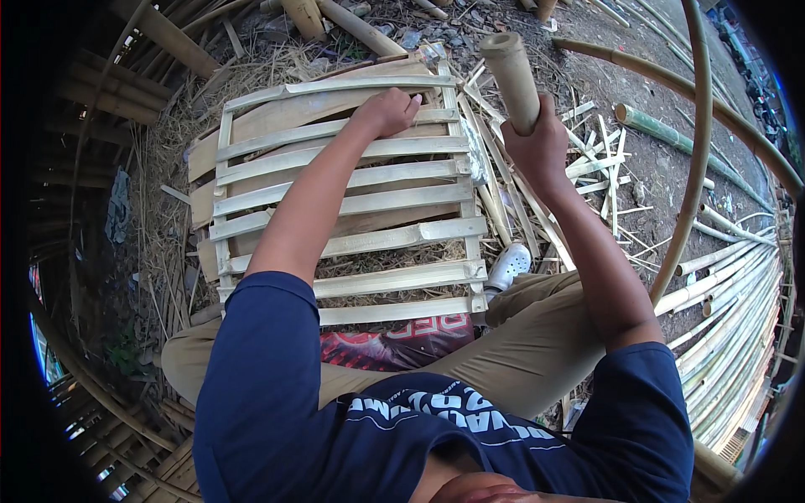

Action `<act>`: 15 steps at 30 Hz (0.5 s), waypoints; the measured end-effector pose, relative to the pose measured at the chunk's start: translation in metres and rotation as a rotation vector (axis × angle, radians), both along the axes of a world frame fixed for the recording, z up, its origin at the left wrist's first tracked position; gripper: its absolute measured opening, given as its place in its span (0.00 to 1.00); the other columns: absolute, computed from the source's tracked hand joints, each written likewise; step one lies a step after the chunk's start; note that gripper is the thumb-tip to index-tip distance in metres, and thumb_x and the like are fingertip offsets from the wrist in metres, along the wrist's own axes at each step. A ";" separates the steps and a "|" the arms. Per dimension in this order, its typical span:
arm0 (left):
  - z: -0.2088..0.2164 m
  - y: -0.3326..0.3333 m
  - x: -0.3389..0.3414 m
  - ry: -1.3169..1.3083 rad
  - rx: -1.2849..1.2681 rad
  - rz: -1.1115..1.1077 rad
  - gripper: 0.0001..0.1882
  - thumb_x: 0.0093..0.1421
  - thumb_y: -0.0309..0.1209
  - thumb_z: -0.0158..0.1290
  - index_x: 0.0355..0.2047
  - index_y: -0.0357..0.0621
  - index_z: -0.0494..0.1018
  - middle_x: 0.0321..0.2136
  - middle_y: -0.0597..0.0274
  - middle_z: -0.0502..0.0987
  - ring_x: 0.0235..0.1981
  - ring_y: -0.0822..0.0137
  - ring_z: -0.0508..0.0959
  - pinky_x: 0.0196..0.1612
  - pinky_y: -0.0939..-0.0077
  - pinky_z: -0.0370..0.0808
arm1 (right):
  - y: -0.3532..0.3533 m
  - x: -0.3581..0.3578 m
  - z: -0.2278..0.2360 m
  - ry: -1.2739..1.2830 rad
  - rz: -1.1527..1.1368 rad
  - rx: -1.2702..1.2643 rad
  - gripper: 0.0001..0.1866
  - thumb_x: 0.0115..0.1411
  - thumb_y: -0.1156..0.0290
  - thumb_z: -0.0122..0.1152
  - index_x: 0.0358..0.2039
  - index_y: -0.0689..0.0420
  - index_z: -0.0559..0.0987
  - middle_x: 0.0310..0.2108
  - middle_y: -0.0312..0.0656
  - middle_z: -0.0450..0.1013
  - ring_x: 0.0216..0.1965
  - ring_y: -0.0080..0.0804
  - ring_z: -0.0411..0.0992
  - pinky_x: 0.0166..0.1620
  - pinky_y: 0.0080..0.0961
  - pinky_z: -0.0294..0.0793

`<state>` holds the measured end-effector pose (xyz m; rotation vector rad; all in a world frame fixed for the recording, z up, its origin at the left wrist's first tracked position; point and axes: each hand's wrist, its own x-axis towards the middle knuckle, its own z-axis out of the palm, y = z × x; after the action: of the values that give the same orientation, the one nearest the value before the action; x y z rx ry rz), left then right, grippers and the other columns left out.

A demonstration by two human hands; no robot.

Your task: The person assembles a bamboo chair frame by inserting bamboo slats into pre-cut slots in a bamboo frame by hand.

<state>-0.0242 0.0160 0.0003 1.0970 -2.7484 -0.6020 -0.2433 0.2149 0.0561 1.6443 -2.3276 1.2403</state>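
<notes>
A bamboo frame (344, 201) of several pale split slats, joined to two side strips, lies across wide flat boards (201, 159) in front of me. My left hand (390, 113) is closed over the second slat from the far edge, near its right end. Whatever its fingers pinch is hidden beneath them. On the right, my right hand (538, 147) grips a short, thick bamboo piece (510, 80) by its lower end. That piece stands raised, its round end tilted up and away from me, beyond the frame's right edge.
Split bamboo offcuts (599, 172) litter the ground right of the frame. Long bamboo poles (729, 327) are stacked at the far right, with a green pole (671, 134) beyond. A curved pole (696, 168) arches near my right arm. My grey clog (508, 267) rests beside the frame.
</notes>
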 end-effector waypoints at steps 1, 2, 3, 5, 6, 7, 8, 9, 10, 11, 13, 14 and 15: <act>0.002 0.002 -0.003 -0.022 0.063 -0.001 0.33 0.75 0.47 0.36 0.25 0.31 0.77 0.30 0.31 0.78 0.37 0.32 0.78 0.47 0.43 0.74 | -0.001 -0.013 -0.017 0.140 0.078 0.288 0.21 0.51 0.67 0.67 0.44 0.58 0.74 0.28 0.54 0.80 0.31 0.58 0.80 0.37 0.52 0.79; -0.001 0.001 -0.006 -0.015 0.057 -0.010 0.33 0.75 0.47 0.36 0.25 0.31 0.77 0.30 0.31 0.78 0.37 0.32 0.78 0.47 0.43 0.74 | -0.003 -0.028 -0.028 0.285 0.152 0.560 0.21 0.51 0.66 0.68 0.44 0.58 0.73 0.28 0.54 0.80 0.31 0.58 0.80 0.37 0.52 0.79; -0.006 -0.002 0.001 0.001 0.030 -0.003 0.34 0.75 0.47 0.36 0.25 0.31 0.77 0.29 0.30 0.78 0.36 0.32 0.78 0.46 0.42 0.73 | -0.003 -0.021 -0.029 0.271 0.127 0.560 0.22 0.51 0.64 0.69 0.44 0.57 0.74 0.29 0.53 0.80 0.33 0.57 0.81 0.38 0.50 0.79; -0.013 -0.007 0.008 0.063 -0.001 0.017 0.34 0.75 0.47 0.36 0.25 0.30 0.77 0.30 0.30 0.78 0.37 0.33 0.78 0.46 0.42 0.74 | -0.005 -0.017 -0.020 0.245 0.129 0.466 0.21 0.51 0.65 0.69 0.45 0.56 0.74 0.30 0.52 0.80 0.33 0.56 0.81 0.38 0.50 0.79; -0.012 -0.005 0.007 0.066 -0.001 0.023 0.34 0.75 0.47 0.36 0.25 0.30 0.77 0.30 0.30 0.78 0.37 0.33 0.78 0.46 0.42 0.74 | -0.004 -0.015 -0.012 0.231 0.139 0.383 0.21 0.51 0.66 0.69 0.45 0.55 0.74 0.30 0.52 0.81 0.34 0.56 0.81 0.38 0.49 0.79; -0.010 -0.005 0.005 0.051 -0.015 0.033 0.34 0.75 0.47 0.36 0.26 0.30 0.77 0.30 0.30 0.78 0.37 0.33 0.79 0.47 0.43 0.74 | -0.001 -0.011 -0.004 0.209 0.103 0.392 0.20 0.51 0.67 0.68 0.43 0.55 0.74 0.30 0.51 0.81 0.33 0.56 0.81 0.38 0.49 0.79; -0.009 -0.001 0.001 0.039 -0.021 0.030 0.33 0.75 0.47 0.36 0.26 0.30 0.77 0.31 0.30 0.78 0.37 0.33 0.79 0.48 0.43 0.74 | 0.002 -0.012 -0.003 0.212 0.097 0.401 0.20 0.51 0.67 0.68 0.43 0.55 0.74 0.30 0.51 0.81 0.33 0.56 0.81 0.38 0.49 0.79; -0.006 0.001 -0.002 0.043 -0.012 0.025 0.33 0.75 0.47 0.36 0.26 0.30 0.77 0.31 0.30 0.78 0.37 0.33 0.79 0.48 0.43 0.74 | 0.005 -0.012 -0.004 0.239 0.145 0.427 0.18 0.51 0.68 0.67 0.42 0.56 0.74 0.29 0.51 0.80 0.33 0.55 0.81 0.38 0.50 0.79; -0.003 0.001 -0.004 -0.001 0.032 0.038 0.33 0.75 0.46 0.36 0.26 0.30 0.77 0.32 0.30 0.79 0.38 0.33 0.79 0.49 0.43 0.74 | 0.007 -0.013 -0.005 0.264 0.194 0.452 0.17 0.50 0.70 0.66 0.40 0.57 0.73 0.28 0.51 0.80 0.32 0.55 0.80 0.37 0.50 0.79; -0.001 -0.002 -0.004 -0.048 0.065 0.053 0.33 0.75 0.46 0.36 0.27 0.30 0.77 0.32 0.29 0.79 0.38 0.33 0.79 0.50 0.44 0.75 | 0.005 -0.013 -0.010 0.279 0.205 0.485 0.17 0.49 0.70 0.66 0.40 0.57 0.73 0.28 0.51 0.79 0.32 0.56 0.80 0.37 0.50 0.79; -0.006 0.000 -0.002 -0.017 0.041 0.046 0.33 0.75 0.46 0.36 0.27 0.30 0.78 0.32 0.30 0.79 0.38 0.32 0.79 0.49 0.44 0.75 | 0.007 -0.013 -0.021 0.288 0.228 0.495 0.17 0.49 0.70 0.66 0.40 0.56 0.73 0.28 0.51 0.79 0.32 0.56 0.80 0.37 0.51 0.78; -0.006 -0.001 0.001 0.008 0.017 0.045 0.33 0.75 0.46 0.36 0.27 0.30 0.78 0.32 0.30 0.79 0.37 0.32 0.79 0.49 0.44 0.75 | 0.006 -0.011 -0.021 0.294 0.258 0.504 0.17 0.48 0.70 0.66 0.40 0.56 0.73 0.28 0.52 0.79 0.32 0.56 0.80 0.37 0.51 0.78; -0.006 -0.002 0.002 0.007 0.014 0.049 0.33 0.75 0.46 0.36 0.27 0.30 0.78 0.32 0.30 0.79 0.37 0.32 0.79 0.49 0.44 0.75 | 0.003 -0.012 -0.018 0.303 0.276 0.463 0.18 0.50 0.69 0.67 0.42 0.57 0.74 0.29 0.52 0.80 0.31 0.56 0.80 0.35 0.49 0.78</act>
<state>-0.0225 0.0145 -0.0054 1.1590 -2.7069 -0.6190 -0.2556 0.2183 0.0384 2.1665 -2.3649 0.4300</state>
